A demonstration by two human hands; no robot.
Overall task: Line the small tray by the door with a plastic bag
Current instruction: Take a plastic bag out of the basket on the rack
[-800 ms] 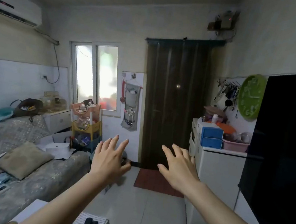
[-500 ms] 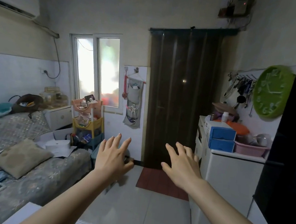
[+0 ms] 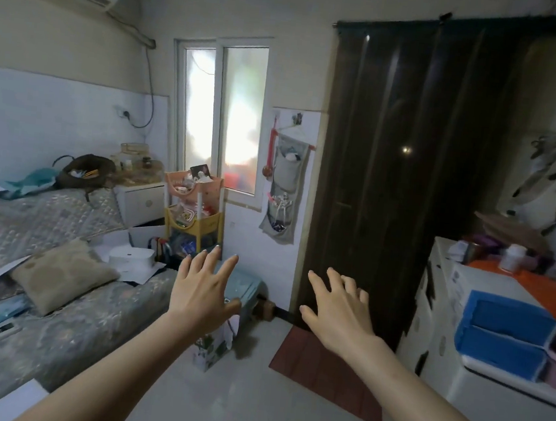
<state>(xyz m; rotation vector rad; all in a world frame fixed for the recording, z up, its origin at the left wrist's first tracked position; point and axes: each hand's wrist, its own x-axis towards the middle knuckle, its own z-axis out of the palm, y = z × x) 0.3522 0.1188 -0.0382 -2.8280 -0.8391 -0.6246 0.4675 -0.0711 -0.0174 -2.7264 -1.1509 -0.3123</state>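
Note:
My left hand [image 3: 201, 289] and my right hand [image 3: 340, 309] are stretched out in front of me at chest height, fingers spread, each holding nothing. Beyond the left hand, on the floor left of the dark door [image 3: 402, 174], stands a pale blue-green bin-like container [image 3: 250, 287], partly hidden by my fingers. In front of it sits a small white printed carton or bag [image 3: 212, 346]. No plastic bag shows in my hands.
A bed [image 3: 40, 306] with a cushion fills the left side. A tiered plastic cart [image 3: 194, 216] stands under the window. White cabinets [image 3: 482, 331] with blue drawer boxes line the right wall. A red-brown mat [image 3: 319, 367] lies on the tiled floor before the door.
The view has moved forward and to the left, closer to the door and the cart. Both hands stay spread and empty. The green clock and black panel have left the view.

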